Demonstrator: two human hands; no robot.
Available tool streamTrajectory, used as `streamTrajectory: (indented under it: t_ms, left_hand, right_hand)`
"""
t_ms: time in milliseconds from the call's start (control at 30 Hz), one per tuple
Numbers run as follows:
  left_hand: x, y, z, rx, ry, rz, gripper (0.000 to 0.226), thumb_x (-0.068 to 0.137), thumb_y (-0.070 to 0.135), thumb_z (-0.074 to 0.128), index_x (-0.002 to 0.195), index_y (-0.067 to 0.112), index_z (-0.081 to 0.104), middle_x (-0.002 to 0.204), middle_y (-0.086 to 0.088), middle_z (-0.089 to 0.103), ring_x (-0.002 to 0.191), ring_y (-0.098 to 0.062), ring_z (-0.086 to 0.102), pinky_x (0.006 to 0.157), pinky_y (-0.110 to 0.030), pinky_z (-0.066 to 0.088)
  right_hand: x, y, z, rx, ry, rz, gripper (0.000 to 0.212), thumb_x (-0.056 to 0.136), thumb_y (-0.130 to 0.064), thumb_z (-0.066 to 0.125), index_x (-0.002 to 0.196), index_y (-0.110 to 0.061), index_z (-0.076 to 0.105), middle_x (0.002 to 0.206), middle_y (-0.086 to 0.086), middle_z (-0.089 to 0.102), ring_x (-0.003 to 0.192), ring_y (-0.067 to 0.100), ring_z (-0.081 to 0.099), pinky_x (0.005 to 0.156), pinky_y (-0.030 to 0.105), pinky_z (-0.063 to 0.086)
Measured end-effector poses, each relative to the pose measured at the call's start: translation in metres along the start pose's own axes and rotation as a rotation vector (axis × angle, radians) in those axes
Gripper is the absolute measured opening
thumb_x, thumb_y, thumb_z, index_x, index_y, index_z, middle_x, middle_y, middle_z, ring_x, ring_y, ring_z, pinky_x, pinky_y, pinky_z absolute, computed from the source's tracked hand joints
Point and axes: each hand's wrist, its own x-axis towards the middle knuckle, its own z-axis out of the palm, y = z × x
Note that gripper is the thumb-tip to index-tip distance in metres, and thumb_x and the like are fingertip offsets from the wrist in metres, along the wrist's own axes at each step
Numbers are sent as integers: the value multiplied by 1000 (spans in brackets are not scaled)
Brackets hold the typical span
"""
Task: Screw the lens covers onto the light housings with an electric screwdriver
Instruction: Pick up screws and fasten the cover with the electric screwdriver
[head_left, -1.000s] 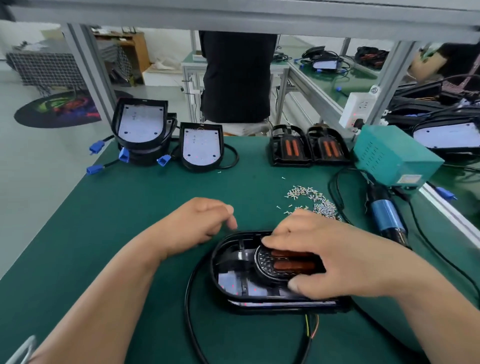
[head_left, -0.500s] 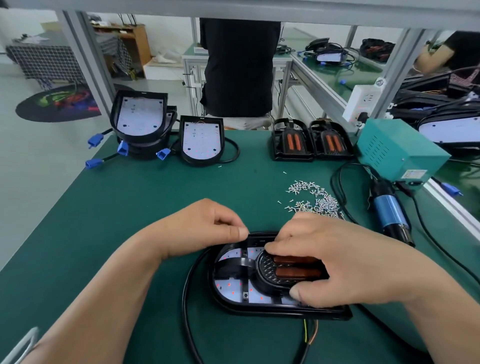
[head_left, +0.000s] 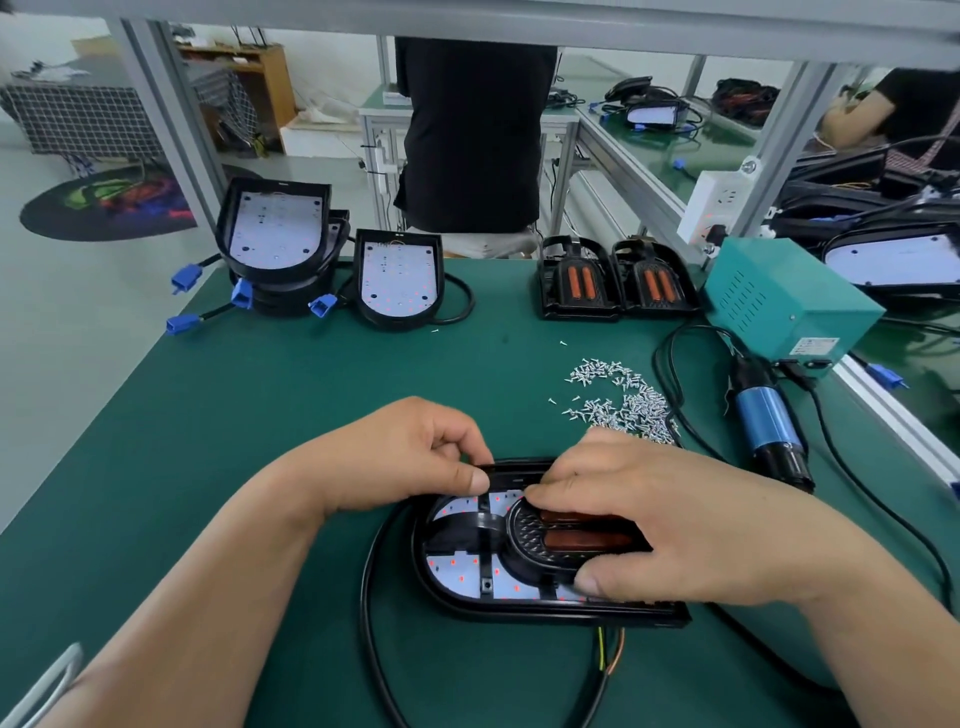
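Left hand (head_left: 415, 457) is pinched on the light housing (head_left: 519, 616), right hand (head_left: 675, 525) is curled round the lens cover (head_left: 524, 540) being seated; the electric screwdriver (head_left: 763, 421) is not yet taken.

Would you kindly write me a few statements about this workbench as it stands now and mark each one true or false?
1. The right hand holds a lens cover on the near housing. True.
2. The left hand lies flat on the mat. False: it pinches the housing's far rim.
3. The electric screwdriver is in a hand. False: it lies on the mat at the right, by the teal box.
4. Loose screws lie on the mat beyond the right hand. True.
5. Two spare covers stand side by side at the far edge. True.
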Motion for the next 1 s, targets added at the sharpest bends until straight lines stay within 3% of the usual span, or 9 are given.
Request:
streamTrajectory:
  t_ms: [133,200,300,433,500,600,700,800,1000]
  left_hand:
    - [0,0,1,-55,13,8,15,93,39,78,100,26,79,69,4,57,63,-12,47,61,-23,38]
    - [2,-1,2,-154,77,-42,22,95,42,72,102,22,77,66,8,53,54,-8,43,50,-19,38]
    - [4,0,4,-240,113,-132,25,91,44,64,96,22,75,60,11,35,49,-9,24,42,-19,22]
    - [7,0,5,-346,185,-166,20,89,37,60,90,20,72,62,9,33,51,-10,21,42,-18,18]
    - [10,-1,4,-433,249,-195,16,91,30,60,93,16,68,64,6,34,51,-11,20,42,-17,16]
    - [15,-4,2,-634,345,-226,12,102,13,54,96,10,64,66,2,42,50,-9,24,40,-16,17]
    - [18,-2,-2,-1023,384,-231,10,101,3,50,104,4,61,75,-3,52,52,-8,34,39,-16,23]
    - [17,-2,-7,-1459,329,-245,26,90,-5,47,114,4,53,87,-7,56,63,-9,45,46,-14,33]
    - [22,0,1,-1409,303,-228,32,88,-5,47,117,4,54,83,-4,58,51,-4,42,35,-14,28]
  right_hand:
    - [-19,16,-12,323,182,175,57,86,-68,71,139,-48,63,136,-23,62,116,11,61,95,25,50]
    - [-31,31,-20,273,423,321,43,85,-73,65,124,-56,66,122,-25,68,102,6,66,84,28,53]
    - [-48,62,-27,161,670,628,23,89,-67,63,102,-49,67,99,-25,71,90,-2,64,79,33,51]
    - [-71,99,-20,-63,504,981,28,92,-63,59,96,-36,61,103,-9,65,90,15,65,80,39,51]
    - [-78,107,-15,-102,450,1039,32,92,-62,62,98,-31,57,104,-2,59,88,23,63,76,40,50]
    - [-82,113,-12,-83,406,1068,45,91,-65,65,101,-24,52,92,-1,61,81,19,60,65,38,40]
    - [-84,117,-8,-99,342,1101,61,85,-81,60,101,-23,50,83,-3,64,74,14,60,61,36,41]
    - [-85,120,-5,-130,262,1103,71,76,-93,53,99,-26,48,84,-6,64,73,11,61,61,36,46]
    - [-81,124,-2,-132,300,1091,62,76,-86,57,90,-26,47,85,-7,61,74,10,59,67,37,52]
